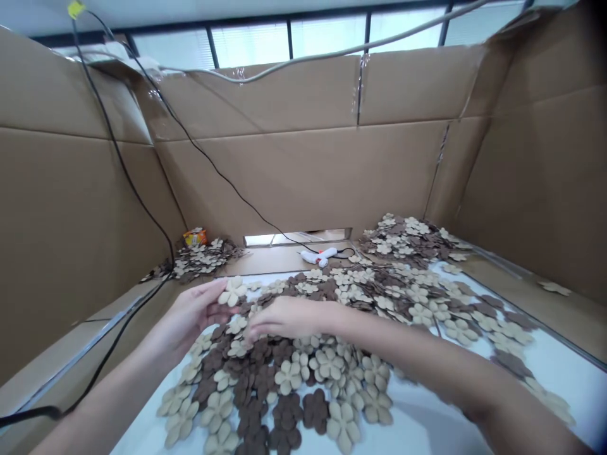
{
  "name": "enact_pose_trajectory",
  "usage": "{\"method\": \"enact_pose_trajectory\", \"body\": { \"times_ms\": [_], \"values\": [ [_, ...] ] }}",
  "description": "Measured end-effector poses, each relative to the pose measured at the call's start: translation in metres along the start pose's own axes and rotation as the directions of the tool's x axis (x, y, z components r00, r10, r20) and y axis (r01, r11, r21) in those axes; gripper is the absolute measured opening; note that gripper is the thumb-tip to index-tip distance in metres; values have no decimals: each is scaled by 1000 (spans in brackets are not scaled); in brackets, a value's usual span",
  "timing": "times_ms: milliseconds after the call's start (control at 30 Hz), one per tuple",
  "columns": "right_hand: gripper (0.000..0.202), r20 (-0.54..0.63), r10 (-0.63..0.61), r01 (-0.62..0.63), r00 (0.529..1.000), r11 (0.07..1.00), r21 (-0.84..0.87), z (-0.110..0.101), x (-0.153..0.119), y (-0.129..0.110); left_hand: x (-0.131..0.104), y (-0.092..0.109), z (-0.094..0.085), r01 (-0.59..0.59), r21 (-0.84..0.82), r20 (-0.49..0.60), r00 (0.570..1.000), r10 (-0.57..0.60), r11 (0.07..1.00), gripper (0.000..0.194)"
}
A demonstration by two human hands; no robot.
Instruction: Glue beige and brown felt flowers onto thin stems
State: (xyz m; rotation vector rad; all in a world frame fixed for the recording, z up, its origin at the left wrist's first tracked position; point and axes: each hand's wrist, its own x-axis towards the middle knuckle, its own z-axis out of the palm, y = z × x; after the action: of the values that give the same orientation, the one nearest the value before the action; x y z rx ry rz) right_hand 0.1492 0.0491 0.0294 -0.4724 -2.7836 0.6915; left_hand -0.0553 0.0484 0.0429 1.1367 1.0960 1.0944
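Observation:
My left hand (199, 309) pinches a beige flower cutout (232, 291) between thumb and fingers, held just above the left part of the heap. Close beside it, my right hand (279, 317) reaches across from the right with its fingers bent down at the flowers. Its fingertips are pressed together, and whatever they may grip is hidden. Under and in front of both hands lie many beige and dark brown flower cutouts (315, 411), overlapping on a white surface (408, 411).
Cardboard walls (294, 177) enclose the work area. A white glue gun (318, 256) lies at the back with its cable. More flowers are piled at the back right (408, 240) and back left (203, 259), near an orange packet (195, 237). A black cable (128, 167) hangs along the left.

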Motion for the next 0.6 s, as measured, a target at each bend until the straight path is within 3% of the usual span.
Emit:
{"method": "enact_pose_trajectory", "body": {
  "times_ms": [67, 133, 167, 200, 233, 267, 300, 367, 400, 433, 467, 533, 600],
  "values": [
    [26, -17, 51, -51, 999, 998, -39, -7, -38, -7, 1, -5, -8, 1, -18, -29, 1000, -1, 1000, 8],
    [27, -73, 185, -187, 980, 982, -13, -21, -87, -5, 5, -14, -12, 41, -30, -40, 998, -42, 999, 8],
    [28, -134, 306, -312, 943, 950, -27, -31, -116, -1, 6, -18, -12, 70, -34, -37, 997, -71, 997, 8],
    [28, -231, 447, -472, 864, 879, -62, -40, -146, 6, 8, -23, -10, 103, -31, -24, 994, -104, 994, 9],
    [29, -387, 596, -674, 703, 732, -96, -50, -179, 14, 10, -28, -7, 134, -23, -3, 991, -134, 991, 11],
    [26, -548, 690, -853, 473, 514, -89, -59, -211, 22, 11, -32, -2, 162, -15, 23, 987, -162, 987, 14],
    [25, -634, 707, -928, 314, 369, -49, -65, -244, 29, 13, -36, 3, 186, -9, 53, 981, -185, 983, 16],
    [28, -713, 693, -983, 106, 182, 31, -70, -302, 41, 14, -42, 17, 222, 0, 108, 969, -221, 975, 20],
    [29, -735, 677, -991, 36, 120, 62, -68, -325, 45, 15, -44, 24, 238, 8, 135, 962, -237, 971, 20],
    [29, -744, 668, -993, -4, 83, 80, -64, -342, 49, 15, -46, 31, 256, 24, 160, 953, -256, 966, 20],
    [28, -744, 668, -994, -15, 72, 84, -58, -355, 53, 16, -47, 37, 270, 44, 180, 945, -273, 962, 19],
    [29, -731, 682, -991, 27, 116, 72, -45, -363, 62, 19, -51, 49, 290, 80, 198, 933, -300, 954, 19],
    [30, -719, 687, -981, 100, 190, 45, -34, -356, 71, 24, -54, 58, 301, 89, 196, 929, -313, 950, 19]
  ]
}}
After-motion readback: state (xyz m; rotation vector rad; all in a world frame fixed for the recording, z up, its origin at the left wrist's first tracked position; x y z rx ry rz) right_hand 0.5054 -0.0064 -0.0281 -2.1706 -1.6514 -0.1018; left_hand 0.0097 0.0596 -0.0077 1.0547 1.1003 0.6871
